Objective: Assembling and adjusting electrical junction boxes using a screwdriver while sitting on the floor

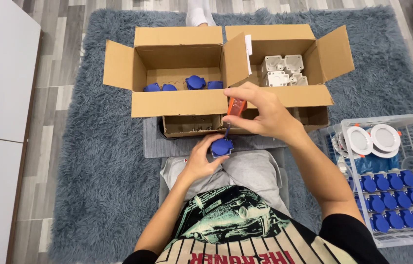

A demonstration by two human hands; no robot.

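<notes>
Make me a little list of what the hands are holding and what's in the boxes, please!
left hand: holds a blue socket part
right hand: grips an orange-handled screwdriver, tip down on the blue part
left cardboard box: more blue parts inside
right cardboard box: white junction boxes
clear crate: rows of blue sockets and round white lights
floor: grey shaggy rug
</notes>
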